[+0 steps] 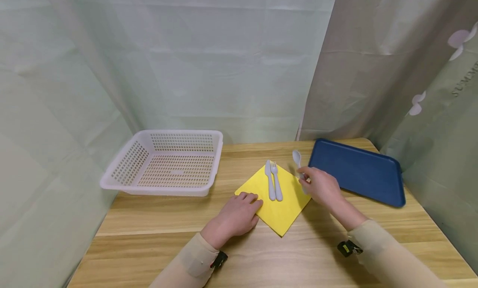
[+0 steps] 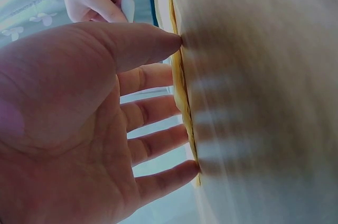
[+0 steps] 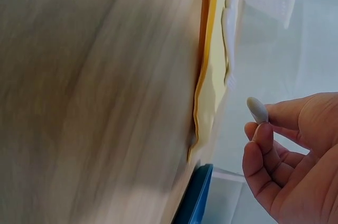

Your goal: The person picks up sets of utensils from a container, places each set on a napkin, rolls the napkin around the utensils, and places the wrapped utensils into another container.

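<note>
A yellow napkin [image 1: 263,186] lies on the table with one corner toward me. On it a pale grey knife [image 1: 270,182] and a matching fork [image 1: 277,184] rest side by side, tips pointing away. My right hand [image 1: 320,184] pinches a pale grey spoon [image 1: 296,156] by its handle between thumb and fingers, raised over the napkin's right corner. In the right wrist view the handle end of the spoon [image 3: 257,110] shows above the fingers. My left hand [image 1: 239,213] rests its straight fingertips on the napkin's left edge; the left wrist view shows thumb and fingers touching that edge [image 2: 180,86].
A white perforated plastic basket [image 1: 214,172] stands at the back left of the wooden table [image 1: 157,234]. A dark blue tray [image 1: 358,172] lies at the back right, close to the napkin's right corner. Pale curtains [image 1: 209,64] hang behind and at both sides.
</note>
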A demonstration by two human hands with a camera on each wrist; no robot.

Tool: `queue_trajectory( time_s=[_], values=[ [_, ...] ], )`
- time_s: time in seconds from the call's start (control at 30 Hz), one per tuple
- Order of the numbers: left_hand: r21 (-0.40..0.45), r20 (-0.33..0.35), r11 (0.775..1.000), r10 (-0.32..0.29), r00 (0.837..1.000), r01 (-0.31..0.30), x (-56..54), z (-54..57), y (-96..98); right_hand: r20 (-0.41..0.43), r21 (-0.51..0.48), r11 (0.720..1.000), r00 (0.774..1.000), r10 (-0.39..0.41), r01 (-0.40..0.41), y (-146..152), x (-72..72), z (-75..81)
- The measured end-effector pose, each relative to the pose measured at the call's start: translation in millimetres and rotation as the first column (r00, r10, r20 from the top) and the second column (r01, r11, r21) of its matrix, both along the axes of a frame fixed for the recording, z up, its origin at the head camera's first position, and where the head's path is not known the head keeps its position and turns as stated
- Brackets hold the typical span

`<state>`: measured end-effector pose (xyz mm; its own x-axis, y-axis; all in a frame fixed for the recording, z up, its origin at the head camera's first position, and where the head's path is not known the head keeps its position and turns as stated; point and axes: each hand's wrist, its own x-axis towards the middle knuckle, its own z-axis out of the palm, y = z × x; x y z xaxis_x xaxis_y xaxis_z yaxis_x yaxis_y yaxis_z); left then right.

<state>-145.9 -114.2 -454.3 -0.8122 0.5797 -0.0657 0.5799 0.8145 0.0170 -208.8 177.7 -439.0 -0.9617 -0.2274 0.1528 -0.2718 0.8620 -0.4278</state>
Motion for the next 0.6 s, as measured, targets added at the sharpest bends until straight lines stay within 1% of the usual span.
queue_trajectory(
  time_s=[0.1, 0.3, 0.6],
  values=[
    [0.001, 0.004, 1.000, 0.002, 1.000, -0.002, -0.6, -0.8, -0.5, 0.007, -0.004, 1.000, 1.000, 0.013, -0.013, -4.2, -0.4, -1.7],
    [0.001, -0.001, 1.000, 0.000, 1.000, 0.000, -2.1, -2.2, -0.8, -0.005, -0.002, 0.999, 0.999, 0.033, -0.033, -11.6, -2.4, -7.5],
    [-0.006, 0.011, 1.000, 0.007, 1.000, -0.007, -3.0, -3.4, -0.1, 0.022, -0.005, 0.999, 0.998, 0.052, -0.052, -21.2, -4.2, -14.5]
  ],
)
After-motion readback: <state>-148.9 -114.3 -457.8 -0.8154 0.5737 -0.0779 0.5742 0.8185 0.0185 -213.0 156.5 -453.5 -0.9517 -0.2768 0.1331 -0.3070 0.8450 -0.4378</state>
